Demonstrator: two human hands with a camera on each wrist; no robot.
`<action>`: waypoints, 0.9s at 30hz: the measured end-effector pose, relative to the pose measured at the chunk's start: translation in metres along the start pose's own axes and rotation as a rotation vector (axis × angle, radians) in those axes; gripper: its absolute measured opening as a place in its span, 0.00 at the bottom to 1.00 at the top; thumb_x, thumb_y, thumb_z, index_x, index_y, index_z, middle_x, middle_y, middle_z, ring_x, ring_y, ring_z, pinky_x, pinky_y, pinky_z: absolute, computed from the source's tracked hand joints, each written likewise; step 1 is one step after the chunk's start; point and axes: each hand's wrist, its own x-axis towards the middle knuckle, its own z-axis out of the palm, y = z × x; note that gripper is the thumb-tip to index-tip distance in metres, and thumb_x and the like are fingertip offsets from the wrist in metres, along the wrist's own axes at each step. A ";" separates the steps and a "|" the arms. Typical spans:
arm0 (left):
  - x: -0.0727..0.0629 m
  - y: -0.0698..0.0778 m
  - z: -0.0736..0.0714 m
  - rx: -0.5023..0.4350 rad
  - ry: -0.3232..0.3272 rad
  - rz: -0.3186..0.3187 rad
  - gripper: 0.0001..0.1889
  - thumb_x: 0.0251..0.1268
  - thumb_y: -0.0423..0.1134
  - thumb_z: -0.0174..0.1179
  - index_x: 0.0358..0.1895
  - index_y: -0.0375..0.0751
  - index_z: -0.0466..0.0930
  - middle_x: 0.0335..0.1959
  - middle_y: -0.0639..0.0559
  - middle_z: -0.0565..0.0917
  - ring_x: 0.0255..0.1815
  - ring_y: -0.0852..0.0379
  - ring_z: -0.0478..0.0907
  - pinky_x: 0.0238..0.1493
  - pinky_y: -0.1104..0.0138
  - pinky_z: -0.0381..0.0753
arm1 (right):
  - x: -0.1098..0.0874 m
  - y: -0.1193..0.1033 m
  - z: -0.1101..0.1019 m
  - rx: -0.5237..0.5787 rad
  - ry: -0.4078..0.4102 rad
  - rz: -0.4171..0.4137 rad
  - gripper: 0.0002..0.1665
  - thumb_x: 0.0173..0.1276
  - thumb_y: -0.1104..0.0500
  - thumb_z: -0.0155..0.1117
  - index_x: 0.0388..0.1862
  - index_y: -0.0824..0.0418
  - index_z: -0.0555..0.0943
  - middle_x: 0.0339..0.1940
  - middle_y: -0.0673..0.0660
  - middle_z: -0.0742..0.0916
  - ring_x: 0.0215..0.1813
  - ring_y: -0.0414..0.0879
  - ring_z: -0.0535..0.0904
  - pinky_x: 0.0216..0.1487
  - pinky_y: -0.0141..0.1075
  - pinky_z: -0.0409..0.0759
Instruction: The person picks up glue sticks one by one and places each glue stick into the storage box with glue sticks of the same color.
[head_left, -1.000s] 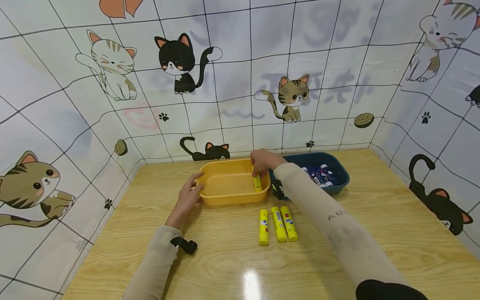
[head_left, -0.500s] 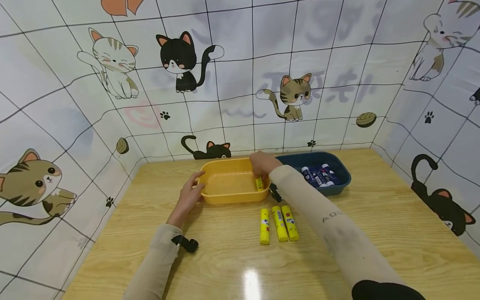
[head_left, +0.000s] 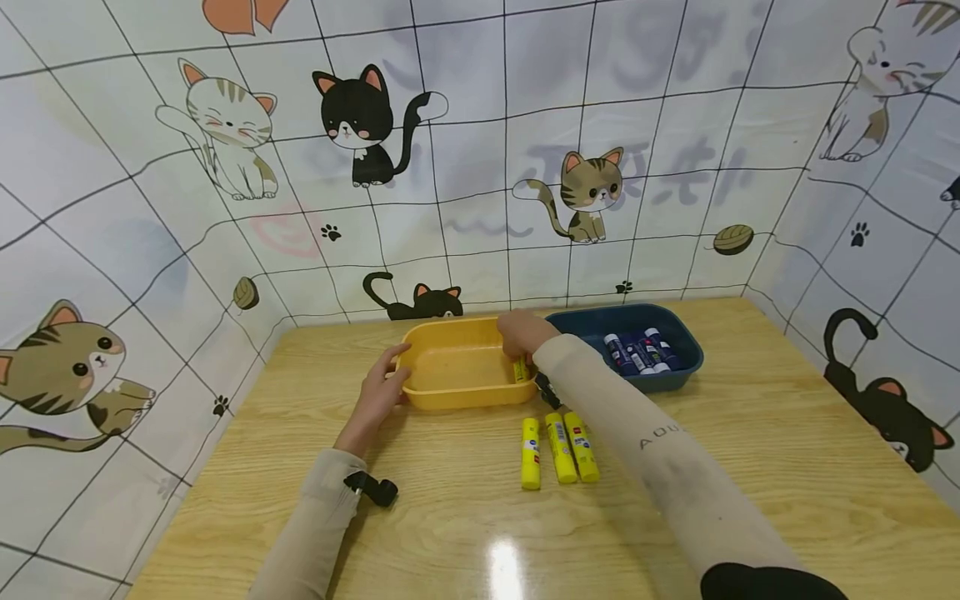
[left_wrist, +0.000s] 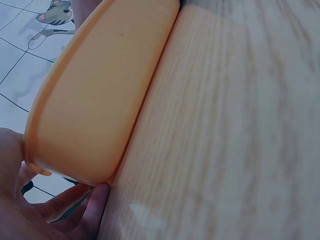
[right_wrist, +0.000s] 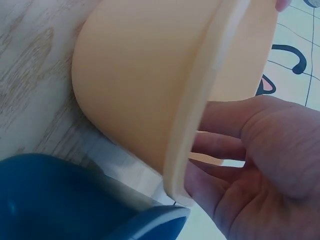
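Note:
A yellow plastic tray (head_left: pixel 465 398) stands at the back of the table. My left hand (head_left: pixel 377 397) holds its left end; in the left wrist view the fingers (left_wrist: pixel 95 210) lie against the outer wall. Reaching over the tray's right end, my right hand (head_left: pixel 527 333) grips a yellow glue stick (head_left: pixel 521 370) low inside, close to the right wall. Most of that stick is covered by the hand. In the right wrist view the tray's rim (right_wrist: pixel 202 95) hides the right fingertips and the stick. Three more yellow glue sticks (head_left: pixel 530 454) lie on the table in front.
Right of the yellow tray is a dark blue tray (head_left: pixel 678 379) holding several dark blue glue sticks (head_left: pixel 619 354). My right forearm (head_left: pixel 652 450) crosses over its near left side. A cat-print sheet (head_left: pixel 472 167) closes off the back and sides of the wooden table (head_left: pixel 435 508).
My right hand has gone lower and slightly right into the yellow tray with the glue stick, which shows less now. My left hand stays on the tray's left end.

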 end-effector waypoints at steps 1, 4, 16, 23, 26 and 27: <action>0.000 0.000 0.000 0.002 0.002 0.001 0.25 0.80 0.39 0.50 0.76 0.55 0.68 0.66 0.33 0.71 0.55 0.41 0.82 0.40 0.65 0.89 | -0.001 0.000 -0.001 0.009 -0.005 0.001 0.16 0.72 0.64 0.64 0.57 0.64 0.79 0.49 0.63 0.85 0.18 0.44 0.81 0.20 0.31 0.82; 0.001 0.000 0.000 0.006 0.008 -0.001 0.25 0.80 0.39 0.50 0.77 0.55 0.68 0.66 0.32 0.71 0.55 0.40 0.82 0.39 0.65 0.90 | -0.004 0.000 -0.006 0.042 -0.026 0.012 0.17 0.72 0.63 0.66 0.58 0.63 0.79 0.50 0.62 0.85 0.26 0.48 0.87 0.25 0.34 0.86; 0.000 0.007 -0.002 0.010 -0.009 -0.014 0.26 0.80 0.38 0.50 0.78 0.51 0.66 0.67 0.31 0.70 0.56 0.39 0.82 0.43 0.59 0.91 | -0.046 0.017 -0.032 0.231 0.014 -0.188 0.25 0.74 0.58 0.67 0.64 0.69 0.79 0.54 0.66 0.86 0.35 0.51 0.91 0.40 0.39 0.90; 0.000 0.004 -0.001 0.008 0.007 -0.005 0.26 0.80 0.38 0.50 0.78 0.53 0.67 0.66 0.32 0.71 0.54 0.41 0.81 0.41 0.63 0.90 | -0.086 0.028 -0.038 0.222 0.092 -0.282 0.24 0.74 0.56 0.67 0.64 0.66 0.79 0.53 0.65 0.87 0.32 0.48 0.88 0.35 0.34 0.88; -0.001 0.003 0.000 -0.001 0.011 -0.002 0.26 0.79 0.38 0.50 0.77 0.52 0.67 0.65 0.32 0.72 0.54 0.41 0.82 0.41 0.62 0.91 | -0.106 0.031 -0.035 0.213 0.121 -0.314 0.24 0.75 0.57 0.66 0.65 0.67 0.78 0.49 0.64 0.88 0.29 0.45 0.86 0.33 0.33 0.87; -0.001 0.003 0.000 -0.004 0.014 -0.002 0.26 0.79 0.38 0.51 0.77 0.52 0.67 0.65 0.31 0.72 0.54 0.41 0.82 0.41 0.62 0.91 | -0.112 0.033 -0.033 0.210 0.134 -0.327 0.24 0.75 0.57 0.65 0.65 0.67 0.78 0.47 0.64 0.89 0.28 0.45 0.86 0.33 0.33 0.87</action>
